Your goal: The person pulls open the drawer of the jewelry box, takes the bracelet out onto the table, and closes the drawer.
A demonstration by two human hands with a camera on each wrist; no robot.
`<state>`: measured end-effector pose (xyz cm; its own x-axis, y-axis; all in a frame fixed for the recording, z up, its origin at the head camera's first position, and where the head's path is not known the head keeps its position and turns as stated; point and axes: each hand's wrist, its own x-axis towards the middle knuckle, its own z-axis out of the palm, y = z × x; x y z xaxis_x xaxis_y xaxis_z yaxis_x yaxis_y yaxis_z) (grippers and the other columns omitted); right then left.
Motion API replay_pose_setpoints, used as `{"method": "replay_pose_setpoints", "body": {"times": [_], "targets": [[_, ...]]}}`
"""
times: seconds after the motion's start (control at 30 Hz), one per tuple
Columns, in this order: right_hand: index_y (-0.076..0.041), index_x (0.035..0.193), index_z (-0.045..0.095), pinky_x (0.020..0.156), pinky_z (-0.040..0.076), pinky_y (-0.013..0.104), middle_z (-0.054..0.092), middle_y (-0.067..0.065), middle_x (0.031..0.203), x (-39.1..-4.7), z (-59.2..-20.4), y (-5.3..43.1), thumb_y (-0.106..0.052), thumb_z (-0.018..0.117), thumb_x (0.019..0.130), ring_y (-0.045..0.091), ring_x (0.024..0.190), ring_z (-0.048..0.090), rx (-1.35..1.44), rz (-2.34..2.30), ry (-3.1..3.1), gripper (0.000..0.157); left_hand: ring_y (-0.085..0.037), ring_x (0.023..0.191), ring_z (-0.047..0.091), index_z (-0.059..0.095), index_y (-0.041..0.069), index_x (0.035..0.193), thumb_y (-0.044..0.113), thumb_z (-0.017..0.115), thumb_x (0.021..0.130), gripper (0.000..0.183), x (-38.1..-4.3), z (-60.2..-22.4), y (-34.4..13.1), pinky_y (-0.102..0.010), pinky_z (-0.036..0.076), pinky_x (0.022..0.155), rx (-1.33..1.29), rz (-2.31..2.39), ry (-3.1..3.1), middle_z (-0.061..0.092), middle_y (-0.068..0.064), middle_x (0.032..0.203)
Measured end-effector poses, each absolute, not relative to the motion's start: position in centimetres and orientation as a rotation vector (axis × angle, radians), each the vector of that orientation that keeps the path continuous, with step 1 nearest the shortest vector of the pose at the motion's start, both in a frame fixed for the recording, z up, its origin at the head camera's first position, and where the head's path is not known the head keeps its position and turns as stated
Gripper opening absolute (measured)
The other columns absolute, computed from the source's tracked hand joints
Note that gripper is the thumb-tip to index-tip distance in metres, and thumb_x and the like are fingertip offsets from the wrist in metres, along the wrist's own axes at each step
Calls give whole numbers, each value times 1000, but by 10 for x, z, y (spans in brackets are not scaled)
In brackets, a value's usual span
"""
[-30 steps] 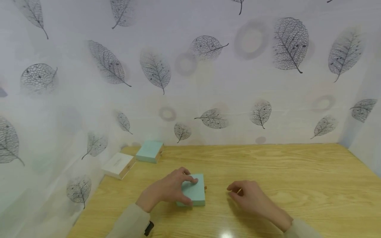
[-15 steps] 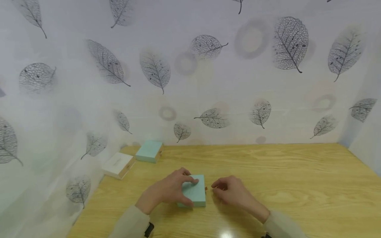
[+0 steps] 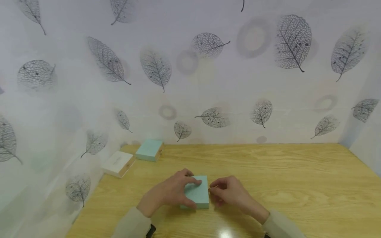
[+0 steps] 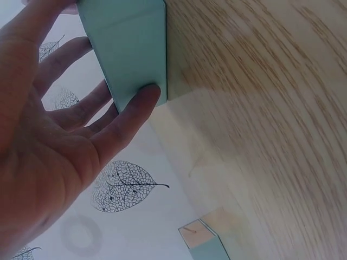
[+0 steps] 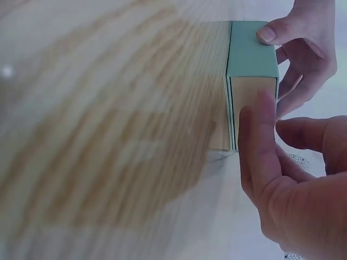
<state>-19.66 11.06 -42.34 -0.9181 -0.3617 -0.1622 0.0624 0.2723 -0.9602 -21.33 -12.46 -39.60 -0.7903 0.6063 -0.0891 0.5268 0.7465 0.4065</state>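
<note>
A mint-green drawer box [image 3: 196,195] lies on the table, with a tan drawer front [image 5: 246,89] facing right. My left hand [image 3: 169,190] holds it from the left. The thumb [image 4: 138,108] presses the near side, one finger rests on top, and other fingers reach the far side. At the right end my right hand [image 3: 233,191] has thumb and forefinger together at the small ribbon pull tab, pinching it. Those fingers hide most of the tab in the head view and cover part of the drawer front in the right wrist view.
Another mint-green box [image 3: 149,149] stands at the table's back left. Beside it, nearer the left edge, lies a white box [image 3: 118,164]. The wood-grain table [image 3: 282,175] meets a leaf-patterned curtain [image 3: 208,86] at the back and left.
My right hand has come leftward to the tab at the box's right end, and its fingers have closed there. The box and left hand have shifted slightly right.
</note>
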Motion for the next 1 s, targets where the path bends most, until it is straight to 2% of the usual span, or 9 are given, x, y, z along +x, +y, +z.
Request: {"method": "replay_pose_setpoints", "body": {"times": [0.2, 0.63, 1.0], "targets": [[7, 110, 63, 67, 59, 36, 69, 12, 93, -196, -423, 111, -15, 64, 89, 18, 75, 67, -236, -1722, 2142, 30, -14, 110, 49, 60, 31, 126, 53, 80, 66, 67, -211, -395, -123, -34, 47, 96, 898, 540, 2739, 49, 0, 128], [6, 107, 64, 65, 59, 35, 69, 11, 92, -195, -425, 110, -11, 64, 88, 17, 73, 67, -173, -1747, 2162, 25, -13, 111, 48, 58, 32, 128, 55, 77, 69, 67, -208, -395, -117, -32, 47, 96, 902, 571, 2698, 47, 0, 131], [7, 109, 60, 66, 59, 35, 68, 14, 93, -193, -426, 107, -7, 65, 86, 17, 74, 67, -49, -1754, 2182, 28, -13, 111, 48, 58, 32, 129, 56, 76, 70, 66, -206, -396, -115, -32, 47, 95, 952, 538, 2709, 46, -2, 132]]}}
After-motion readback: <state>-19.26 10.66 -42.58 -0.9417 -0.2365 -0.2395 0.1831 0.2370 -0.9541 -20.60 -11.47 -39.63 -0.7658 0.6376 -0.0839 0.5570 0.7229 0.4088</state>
